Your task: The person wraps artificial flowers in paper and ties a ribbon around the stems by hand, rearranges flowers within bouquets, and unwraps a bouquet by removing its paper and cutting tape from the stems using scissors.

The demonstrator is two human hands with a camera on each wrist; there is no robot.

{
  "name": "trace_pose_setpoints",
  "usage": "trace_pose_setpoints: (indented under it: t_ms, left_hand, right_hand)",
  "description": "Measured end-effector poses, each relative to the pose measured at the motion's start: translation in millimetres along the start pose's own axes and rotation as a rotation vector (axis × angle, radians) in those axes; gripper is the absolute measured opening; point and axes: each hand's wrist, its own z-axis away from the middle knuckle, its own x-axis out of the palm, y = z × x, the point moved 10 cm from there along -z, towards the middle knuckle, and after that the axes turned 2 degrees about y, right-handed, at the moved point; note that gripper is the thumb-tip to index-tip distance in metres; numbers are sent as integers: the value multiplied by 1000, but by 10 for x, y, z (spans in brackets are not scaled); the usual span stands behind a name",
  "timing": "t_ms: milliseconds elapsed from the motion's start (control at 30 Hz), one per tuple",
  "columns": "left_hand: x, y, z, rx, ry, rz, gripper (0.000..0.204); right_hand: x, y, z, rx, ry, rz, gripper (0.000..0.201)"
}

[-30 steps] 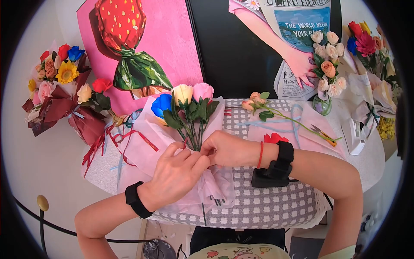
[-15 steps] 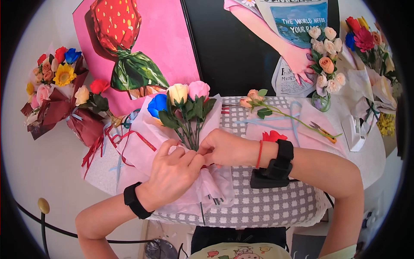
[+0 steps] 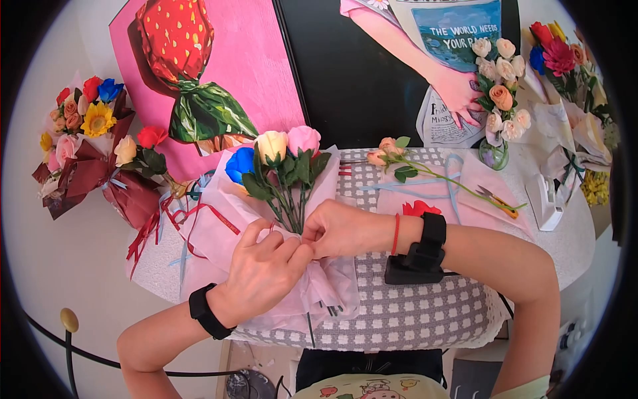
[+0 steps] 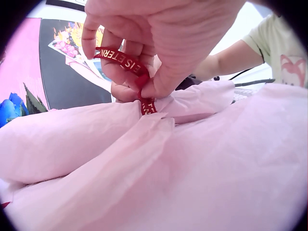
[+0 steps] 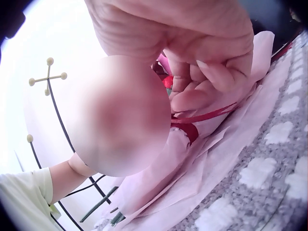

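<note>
Pink wrapping paper (image 3: 219,199) surrounds a bouquet with a blue rose (image 3: 240,166), a cream rose (image 3: 272,147) and a pink rose (image 3: 304,139). Both hands meet at its gathered waist. My left hand (image 3: 269,266) pinches a red lettered ribbon (image 4: 122,60), which loops between its fingers in the left wrist view. My right hand (image 3: 345,229) has its fingers curled at the same spot, pinching the ribbon (image 5: 207,117) close to the paper. Fingers partly hide the ribbon's crossing. Below the hands, the paper flares and green stems (image 3: 311,330) stick out.
On the right lie a peach rose stem (image 3: 435,178), scissors (image 3: 498,203), blue ribbon and a red flower (image 3: 420,209). A white tape dispenser (image 3: 546,206) and a glass vase (image 3: 494,156) stand beyond. Wrapped bouquets are at far left and far right; paintings stand behind.
The head view has shifted slightly, moving the scene a little to the left. Both hands stay at the bouquet's waist, with only small finger movements.
</note>
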Motion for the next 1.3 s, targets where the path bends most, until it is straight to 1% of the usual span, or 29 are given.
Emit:
trace_pose_setpoints:
  t_ms: [133,167,200,233,267,333,367,433,467,533,667,733,767,833,867,933,1067,1167,1233,1300]
  left_hand:
    - [-8,-22,1,-3,-29,-1,16]
    - [-30,-45,-3,-13,-27,-8,16]
    - [-12,-146,-1,-104,-63,112,16]
    - [14,-247,14,-195,-98,230,17]
    - [7,-286,29,-207,-96,221,17]
    - [110,-399,92,-317,-150,451,17]
    - [92,-409,92,-323,-147,448,17]
    - [175,-455,128,-434,-217,624,14]
    - [194,-474,132,-436,-215,624,14]
    - [409,-587,249,-639,-261,910,14]
    - [452,-618,303,-669,-242,961,13]
    - [478,-609,325,-680,-273,936,13]
    - [476,-603,326,-682,-273,937,13]
    - [493,-620,359,-734,-280,931,12]
    - [502,-616,366,-734,-279,932,12]
    - [509,-623,372,-744,-239,960,12]
    - [509,-610,380,-757,-240,959,12]
    - [474,-611,353,-750,-236,929,11]
    - [479,-612,350,-746,-250,913,10]
    - [472,-610,340,-739,-243,937,11]
  right_hand:
    - [18,-38,1,-61,-23,54,10]
    - [-15,-79,20,-96,18,66,10]
    - [-46,-123,41,-133,58,78,11]
    - [-32,-139,59,-141,46,84,11]
    - [-70,-205,92,-164,97,146,10]
    - [-155,-317,166,-190,195,307,12]
    - [-147,-338,175,-193,189,310,12]
    - [-125,-472,225,-311,211,400,12]
    - [-114,-476,222,-311,209,403,12]
    - [-103,-545,239,-365,243,472,11]
    - [-86,-519,229,-352,249,519,11]
    - [-110,-443,214,-305,217,306,4]
    - [-125,-410,200,-305,216,307,4]
    - [-129,-299,137,-284,131,32,6]
    - [-136,-286,134,-283,130,32,6]
    - [-87,-197,119,-219,68,78,9]
    - [-47,-199,126,-151,20,121,10]
    - [-45,-191,117,-135,47,151,9]
    - [-84,-294,142,-233,132,251,9]
    - [-108,-260,137,-197,153,232,8]
